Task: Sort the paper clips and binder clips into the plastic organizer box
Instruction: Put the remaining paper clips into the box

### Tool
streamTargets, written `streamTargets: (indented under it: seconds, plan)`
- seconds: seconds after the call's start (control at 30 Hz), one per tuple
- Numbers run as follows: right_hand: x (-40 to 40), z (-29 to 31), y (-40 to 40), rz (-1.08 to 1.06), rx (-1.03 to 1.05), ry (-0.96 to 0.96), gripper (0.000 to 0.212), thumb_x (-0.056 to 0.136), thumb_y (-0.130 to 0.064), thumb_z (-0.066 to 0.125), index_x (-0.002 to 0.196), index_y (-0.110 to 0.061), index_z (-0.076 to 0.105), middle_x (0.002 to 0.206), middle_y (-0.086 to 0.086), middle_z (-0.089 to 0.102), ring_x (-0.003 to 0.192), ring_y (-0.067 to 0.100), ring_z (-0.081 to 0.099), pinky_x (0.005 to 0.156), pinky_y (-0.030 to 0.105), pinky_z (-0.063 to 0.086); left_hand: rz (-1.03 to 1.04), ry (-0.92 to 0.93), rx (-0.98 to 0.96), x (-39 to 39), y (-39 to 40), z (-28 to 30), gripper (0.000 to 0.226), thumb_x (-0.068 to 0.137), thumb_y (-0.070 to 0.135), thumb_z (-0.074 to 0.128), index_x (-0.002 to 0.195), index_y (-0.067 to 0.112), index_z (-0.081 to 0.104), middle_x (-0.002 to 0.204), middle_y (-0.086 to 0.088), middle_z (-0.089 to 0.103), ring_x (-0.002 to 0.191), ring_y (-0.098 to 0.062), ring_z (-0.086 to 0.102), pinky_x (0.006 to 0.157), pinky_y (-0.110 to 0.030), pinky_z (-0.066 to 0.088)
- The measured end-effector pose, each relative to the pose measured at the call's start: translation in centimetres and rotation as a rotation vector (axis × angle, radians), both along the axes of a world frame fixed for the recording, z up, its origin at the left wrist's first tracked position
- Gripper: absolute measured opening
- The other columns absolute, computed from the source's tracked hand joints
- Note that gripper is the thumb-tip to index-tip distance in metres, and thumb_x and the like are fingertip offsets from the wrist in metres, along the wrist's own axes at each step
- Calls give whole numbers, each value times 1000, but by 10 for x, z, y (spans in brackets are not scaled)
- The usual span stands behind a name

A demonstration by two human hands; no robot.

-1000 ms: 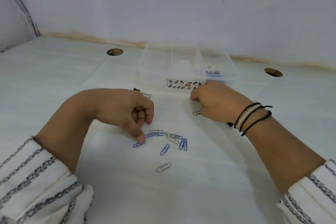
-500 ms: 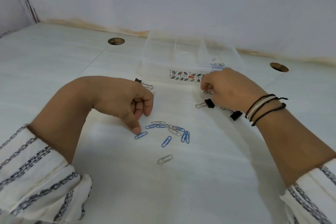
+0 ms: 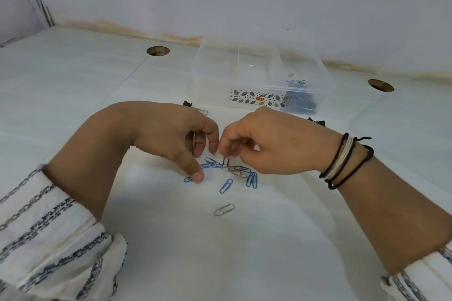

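Note:
A clear plastic organizer box (image 3: pixel 215 85) stands at the back of the white table; its right compartment holds blue paper clips (image 3: pixel 299 102). Loose blue and silver paper clips (image 3: pixel 226 186) lie in a small heap between my hands, and one silver clip (image 3: pixel 223 209) lies nearer to me. My left hand (image 3: pixel 166 137) is curled, its thumb tip pressing on a blue clip (image 3: pixel 187 179). My right hand (image 3: pixel 271 144) pinches a small metal clip (image 3: pixel 226 162) upright over the heap. Black binder clips lie behind my left hand (image 3: pixel 188 104) and behind my right hand (image 3: pixel 318 121).
Two round cable holes sit in the table, one at the back left (image 3: pixel 158 51) and one at the back right (image 3: pixel 380 85). A wall runs close behind the box. A faint clear flat piece (image 3: pixel 391 120) lies right of the box.
My right hand has come from the binder clips near the box down and left to the paper clip heap, now pinching a clip. The left hand stays with its thumb on the blue clip.

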State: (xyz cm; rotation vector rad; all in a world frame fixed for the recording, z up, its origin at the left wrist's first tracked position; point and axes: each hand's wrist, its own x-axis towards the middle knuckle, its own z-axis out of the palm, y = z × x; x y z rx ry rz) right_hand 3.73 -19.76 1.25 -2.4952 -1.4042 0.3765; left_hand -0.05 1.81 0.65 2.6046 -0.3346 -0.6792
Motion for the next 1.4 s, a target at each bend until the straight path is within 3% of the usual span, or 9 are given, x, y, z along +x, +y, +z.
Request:
streamTargets:
  seconds: [0.07,0.17,0.43,0.63,0.8,0.97,1.1,1.23,1.4]
  plan:
    - [3,0,-4,-15,-108,-58,35,87,-37,68,121,-27,68,103,-15,67,90,5,65,84,27,55,-15,-41,13,2,-5,-3,42,69,48,91,103,42,66,96,13,66,81,-4,66,79,-28,57]
    - [3,-4,-5,13,-273,-76,63,75,-63,75,127,-31,61,105,-14,55,92,6,56,83,28,51,-32,-84,2,5,-9,-6,37,73,43,89,104,39,69,98,12,65,86,-9,67,83,-32,57]
    - [4,-11,2,43,-133,35,12,84,-35,79,88,-31,68,90,-10,69,80,3,66,71,18,50,-19,-170,-26,9,-13,-13,10,79,27,87,85,29,79,84,9,78,77,-6,70,77,-30,57]
    - [5,-1,-13,37,-244,128,45,77,-41,84,117,-33,65,105,-14,59,95,4,62,85,26,54,-32,-163,-20,5,-12,-9,7,83,30,83,77,31,78,70,17,74,66,0,66,65,-17,49]
    - [5,-5,-8,16,-172,119,14,81,-31,82,92,-28,73,87,-8,73,78,5,66,75,25,54,-41,-146,6,2,-13,-5,6,85,29,79,80,26,78,70,14,76,68,-3,69,73,-28,58]
    - [4,-7,-10,11,-221,134,5,87,-30,74,88,-26,71,72,-12,68,67,2,63,65,18,52,-25,-167,48,0,-17,-6,4,80,27,78,78,24,78,70,14,75,66,-4,69,73,-35,61]
    - [5,-9,-13,16,-195,167,4,82,-23,74,84,-23,72,67,-10,68,58,0,58,58,15,50,9,-191,17,0,-17,-6,2,79,23,79,77,24,78,71,12,75,62,-2,67,64,-25,58]
    - [27,8,-34,-67,29,338,11,84,-12,76,80,-22,72,65,-9,67,58,2,57,58,18,48,70,-183,-100,0,-12,-3,9,82,18,78,76,24,78,65,14,73,55,3,62,56,-10,46]
    - [66,32,-82,-390,576,216,3,87,-11,76,85,-10,75,64,-7,67,56,5,56,60,19,50,174,-275,-404,3,-18,8,12,85,11,79,77,20,80,67,3,74,56,-5,61,55,-17,48]
